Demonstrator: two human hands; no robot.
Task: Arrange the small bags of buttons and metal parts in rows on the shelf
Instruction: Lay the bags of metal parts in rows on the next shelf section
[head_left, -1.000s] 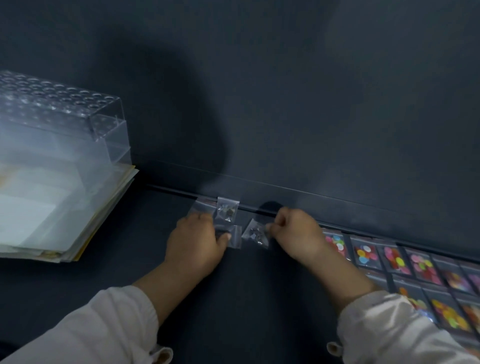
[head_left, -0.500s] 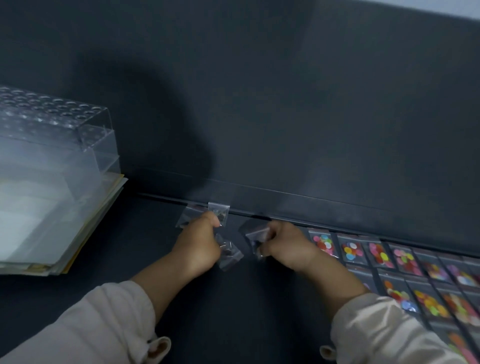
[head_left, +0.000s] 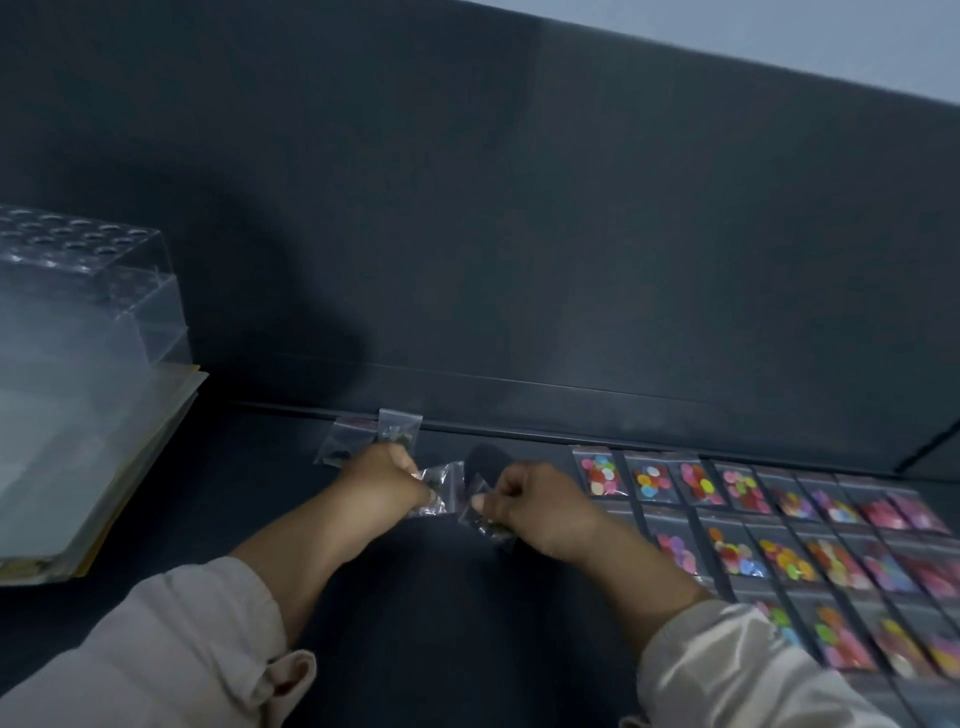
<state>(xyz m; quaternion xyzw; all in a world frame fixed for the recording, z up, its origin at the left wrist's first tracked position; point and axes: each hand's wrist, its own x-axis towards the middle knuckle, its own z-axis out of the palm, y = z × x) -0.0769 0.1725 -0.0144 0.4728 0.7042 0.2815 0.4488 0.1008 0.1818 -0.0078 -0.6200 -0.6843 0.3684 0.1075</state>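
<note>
The left hand (head_left: 384, 478) is curled, its fingers closed on a crumpled clear bag (head_left: 442, 480) that sticks out from its thumb side toward the right hand (head_left: 540, 504). The right hand is curled as well, thumb and fingers pinching a second small bag (head_left: 484, 515) with dark bits inside; this one hangs just left of its knuckles, close to the other bag, though whether the two touch cannot be told. Both hands are low over the dark shelf (head_left: 441, 623). Just beyond the left hand's fingers two more clear bags lie side by side against the back wall (head_left: 519, 260): a flat bag (head_left: 344, 441) on the outer side and an upright bag (head_left: 399, 427) leaning on the wall. To the right of the right hand, bags of coloured buttons (head_left: 737, 525) lie in neat rows, edge to edge. Well to the left of the left hand a clear plastic box (head_left: 78, 312) sits on a stack of papers (head_left: 119, 467). Pale sleeves cover both forearms.
</note>
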